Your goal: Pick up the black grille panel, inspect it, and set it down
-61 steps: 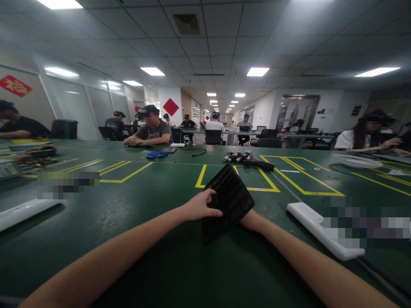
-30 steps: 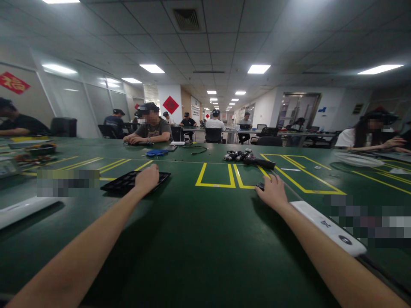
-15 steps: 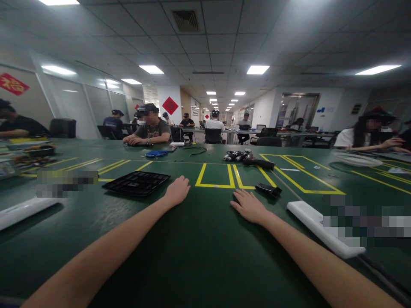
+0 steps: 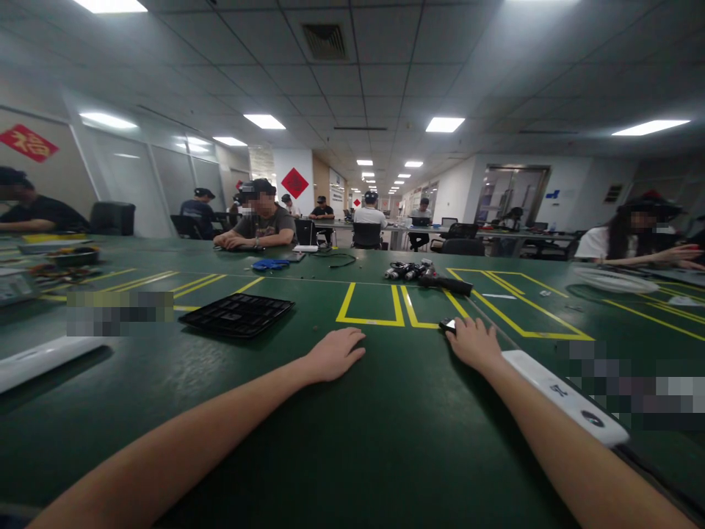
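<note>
My left hand (image 4: 335,354) rests palm down on the green table (image 4: 352,441), its fingers stretched out and nothing in it. My right hand (image 4: 474,344) is over a small black object (image 4: 446,325), thumb at the near side and fingers across the top. Only the object's left end shows, with a bright glint on it; the rest is hidden under the fingers. Left of my left hand lies a flat black ribbed tray-like panel (image 4: 239,314).
A white power strip (image 4: 570,400) lies beside my right forearm, another white bar (image 4: 49,361) at the left. Farther back are yellow tape outlines (image 4: 369,322), a bundle of dark cables (image 4: 410,270), and blue gloves or cloth (image 4: 269,264). Several people sit around.
My right hand has moved right onto the small black object, now mostly covered. My left hand has slid right, away from the black panel. The view has shifted slightly.
</note>
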`<state>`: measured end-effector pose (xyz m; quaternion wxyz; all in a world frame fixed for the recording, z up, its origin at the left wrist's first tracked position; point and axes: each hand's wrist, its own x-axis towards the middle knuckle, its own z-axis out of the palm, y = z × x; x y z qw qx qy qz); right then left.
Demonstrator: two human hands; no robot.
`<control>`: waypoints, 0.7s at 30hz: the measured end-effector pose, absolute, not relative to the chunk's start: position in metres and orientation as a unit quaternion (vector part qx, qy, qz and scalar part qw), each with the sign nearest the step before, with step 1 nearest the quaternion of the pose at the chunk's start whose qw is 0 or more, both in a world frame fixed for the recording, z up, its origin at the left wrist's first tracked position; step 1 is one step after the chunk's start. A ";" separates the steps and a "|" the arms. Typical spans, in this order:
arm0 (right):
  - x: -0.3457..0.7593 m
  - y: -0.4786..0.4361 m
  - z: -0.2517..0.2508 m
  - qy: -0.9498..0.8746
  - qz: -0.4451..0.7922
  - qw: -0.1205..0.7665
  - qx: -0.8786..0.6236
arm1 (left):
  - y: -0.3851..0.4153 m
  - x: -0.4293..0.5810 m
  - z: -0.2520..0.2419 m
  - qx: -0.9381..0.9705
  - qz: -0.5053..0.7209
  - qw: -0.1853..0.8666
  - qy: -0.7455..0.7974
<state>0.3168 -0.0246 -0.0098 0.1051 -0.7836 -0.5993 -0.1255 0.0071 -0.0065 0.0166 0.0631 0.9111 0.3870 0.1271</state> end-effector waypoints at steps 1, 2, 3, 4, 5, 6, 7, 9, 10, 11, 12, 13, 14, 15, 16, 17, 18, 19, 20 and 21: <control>0.318 -0.025 -0.010 -0.600 -0.115 0.093 -0.786 | -0.005 0.006 0.019 0.904 0.133 0.029 0.406; 0.318 -0.026 -0.010 -0.601 -0.109 0.085 -0.787 | -0.002 0.004 0.021 0.892 0.133 -0.012 0.432; 0.318 -0.027 -0.010 -0.601 -0.108 0.080 -0.788 | 0.002 0.002 0.023 0.876 0.129 -0.056 0.462; 0.318 -0.027 -0.010 -0.600 -0.109 0.078 -0.788 | 0.006 -0.001 0.024 0.856 0.121 -0.095 0.494; 0.318 -0.027 -0.009 -0.600 -0.109 0.077 -0.789 | 0.011 -0.005 0.025 0.834 0.111 -0.125 0.525; 0.319 -0.027 -0.009 -0.600 -0.106 0.076 -0.790 | 0.017 -0.010 0.025 0.814 0.098 -0.142 0.554; 0.319 -0.027 -0.008 -0.599 -0.103 0.076 -0.790 | 0.022 -0.015 0.025 0.799 0.083 -0.147 0.578; 0.320 -0.028 -0.007 -0.599 -0.101 0.075 -0.791 | 0.032 -0.025 0.022 0.788 0.056 -0.122 0.601; 0.320 -0.028 -0.007 -0.599 -0.101 0.074 -0.791 | 0.035 -0.028 0.020 0.790 0.055 -0.098 0.602; 0.320 -0.028 -0.006 -0.599 -0.102 0.074 -0.791 | 0.038 -0.031 0.018 0.796 0.061 -0.071 0.598; 0.320 -0.029 -0.006 -0.600 -0.102 0.075 -0.790 | 0.040 -0.033 0.016 0.801 0.073 -0.047 0.592; 0.320 -0.029 -0.006 -0.602 -0.103 0.075 -0.789 | 0.042 -0.035 0.016 0.807 0.080 -0.036 0.584; 0.320 -0.030 -0.006 -0.602 -0.104 0.076 -0.788 | 0.044 -0.036 0.017 0.808 0.098 -0.021 0.580; 0.320 -0.030 -0.006 -0.603 -0.105 0.076 -0.787 | 0.046 -0.037 0.019 0.797 0.148 0.024 0.586; 0.320 -0.030 -0.006 -0.603 -0.106 0.075 -0.787 | 0.049 -0.038 0.023 0.766 0.222 0.095 0.596; 0.321 -0.031 -0.006 -0.603 -0.107 0.075 -0.787 | 0.052 -0.041 0.029 0.712 0.313 0.186 0.600; 0.321 -0.031 -0.006 -0.602 -0.107 0.075 -0.787 | 0.056 -0.046 0.036 0.635 0.407 0.282 0.593; 0.322 -0.031 -0.007 -0.603 -0.108 0.076 -0.787 | 0.060 -0.053 0.043 0.547 0.486 0.365 0.576; 0.322 -0.030 -0.007 -0.603 -0.107 0.077 -0.787 | 0.063 -0.062 0.051 0.466 0.546 0.422 0.553; 0.323 -0.030 -0.008 -0.603 -0.106 0.078 -0.787 | 0.066 -0.072 0.059 0.413 0.581 0.448 0.539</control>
